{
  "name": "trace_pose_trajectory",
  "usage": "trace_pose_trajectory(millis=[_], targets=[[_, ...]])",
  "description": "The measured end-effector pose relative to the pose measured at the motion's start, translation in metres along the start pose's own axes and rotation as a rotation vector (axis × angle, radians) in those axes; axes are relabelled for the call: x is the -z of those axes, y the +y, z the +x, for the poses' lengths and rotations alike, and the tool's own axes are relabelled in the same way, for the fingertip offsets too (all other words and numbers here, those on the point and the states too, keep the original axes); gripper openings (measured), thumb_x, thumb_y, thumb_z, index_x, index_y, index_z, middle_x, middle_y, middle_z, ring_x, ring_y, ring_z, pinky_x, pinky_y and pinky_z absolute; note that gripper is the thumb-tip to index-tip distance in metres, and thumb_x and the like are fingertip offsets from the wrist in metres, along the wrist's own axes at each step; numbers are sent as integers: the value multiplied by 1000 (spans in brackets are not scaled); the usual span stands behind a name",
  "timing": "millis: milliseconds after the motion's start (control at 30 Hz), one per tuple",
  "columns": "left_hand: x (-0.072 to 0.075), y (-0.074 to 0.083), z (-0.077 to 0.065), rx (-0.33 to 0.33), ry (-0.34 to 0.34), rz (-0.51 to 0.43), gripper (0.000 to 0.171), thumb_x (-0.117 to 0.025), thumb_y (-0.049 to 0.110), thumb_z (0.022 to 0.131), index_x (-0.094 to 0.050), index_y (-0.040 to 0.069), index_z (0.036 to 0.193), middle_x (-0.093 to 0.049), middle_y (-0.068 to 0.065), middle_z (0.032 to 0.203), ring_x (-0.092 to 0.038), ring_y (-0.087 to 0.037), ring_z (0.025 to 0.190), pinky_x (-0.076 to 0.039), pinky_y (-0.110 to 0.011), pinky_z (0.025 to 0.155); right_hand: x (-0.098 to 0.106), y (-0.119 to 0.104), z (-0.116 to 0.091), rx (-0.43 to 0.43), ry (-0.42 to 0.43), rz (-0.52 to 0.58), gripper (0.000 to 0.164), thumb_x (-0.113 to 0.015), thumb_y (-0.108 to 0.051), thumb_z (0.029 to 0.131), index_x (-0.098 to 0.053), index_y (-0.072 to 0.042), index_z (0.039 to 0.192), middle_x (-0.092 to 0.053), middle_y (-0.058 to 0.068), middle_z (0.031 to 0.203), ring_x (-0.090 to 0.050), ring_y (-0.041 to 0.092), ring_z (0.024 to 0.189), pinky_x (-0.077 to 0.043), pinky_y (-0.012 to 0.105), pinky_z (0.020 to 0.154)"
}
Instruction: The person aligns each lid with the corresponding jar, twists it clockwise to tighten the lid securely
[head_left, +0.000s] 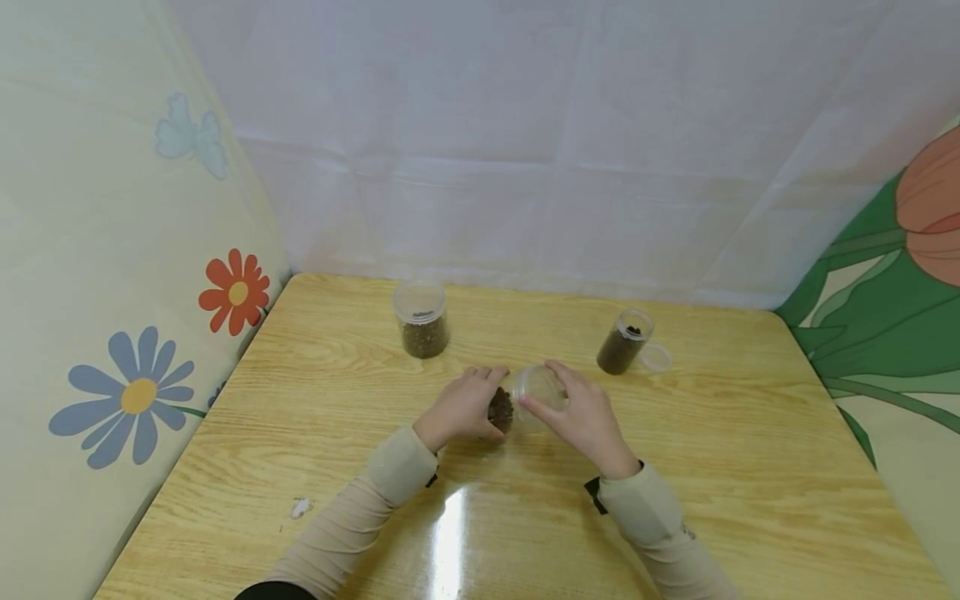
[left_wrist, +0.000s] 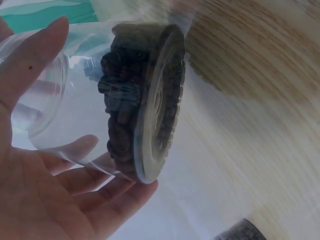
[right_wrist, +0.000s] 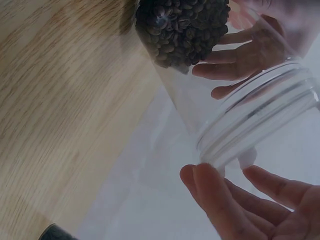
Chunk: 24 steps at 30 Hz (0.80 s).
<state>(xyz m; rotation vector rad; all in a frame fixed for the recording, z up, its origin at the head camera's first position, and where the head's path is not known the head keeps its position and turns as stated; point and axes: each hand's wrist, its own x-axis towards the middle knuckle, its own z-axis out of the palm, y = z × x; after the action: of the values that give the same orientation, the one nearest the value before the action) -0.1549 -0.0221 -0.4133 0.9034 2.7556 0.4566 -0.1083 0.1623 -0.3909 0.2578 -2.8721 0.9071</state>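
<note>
One bean jar [head_left: 536,385] held between left hand [head_left: 461,406] and right hand [head_left: 590,422].

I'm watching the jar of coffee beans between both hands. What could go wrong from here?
Spill: the held jar looks tilted; I can't tell whether it is capped, so its coffee beans might pour out.
Slip: the right hand has its fingertips by the clear rim and might lose that end.
Bump: a narrower dark-filled jar stands just beyond that hand and could be knocked if it swings outward.
</note>
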Motion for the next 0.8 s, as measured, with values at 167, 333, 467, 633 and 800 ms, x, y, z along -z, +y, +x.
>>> trace_pose_trajectory(millis=[167, 333, 467, 633, 800], targets=[[0, -1, 0, -1, 1, -1, 97, -83, 38, 61, -33, 6, 138, -46, -14, 130, -44, -29, 116, -42, -40, 92, 4, 1, -2, 9, -1, -42, 75, -62, -52, 79, -46, 1, 131, -54, 23, 122, -59, 35, 95, -49, 46, 77], [-1, -1, 1, -1, 7, 0, 98, -84, 38, 61, -33, 6, 138, -46, -14, 130, -44, -29, 116, -43, -40, 91, 12, 9, -3, 154, -74, 6, 77, -68, -43, 78, -37, -6, 138, -35, 19, 140, -36, 40, 123, -36, 56, 93], [-1, -2, 0, -1, 5, 3, 98, -84, 38, 61, -33, 7, 139, -46, -14, 130, -43, -29, 117, -43, -41, 90, 18, 15, 0, 380, -147, 29, 81, -76, -34, 73, -36, -9, 139, -25, 15, 145, -27, 38, 129, -32, 58, 95], [-1, -2, 0, -3, 2, 6, 98, -83, 38, 61, -32, 6, 139, -46, -14, 131, -43, -29, 117, -43, -41, 90, 22, 22, 4, 536, -186, 37, 76, -77, -25, 72, -39, -9, 136, -26, 15, 145, -28, 37, 128, -34, 57, 94], [0, -1, 0, -1, -3, 4, 98, -83, 38, 61, -32, 6, 139, -46, -14, 130, -43, -29, 117, -43, -41, 91, 23, 24, 7, 579, -210, 34, 71, -76, -20, 74, -42, -8, 135, -31, 15, 142, -32, 36, 126, -37, 55, 93]])
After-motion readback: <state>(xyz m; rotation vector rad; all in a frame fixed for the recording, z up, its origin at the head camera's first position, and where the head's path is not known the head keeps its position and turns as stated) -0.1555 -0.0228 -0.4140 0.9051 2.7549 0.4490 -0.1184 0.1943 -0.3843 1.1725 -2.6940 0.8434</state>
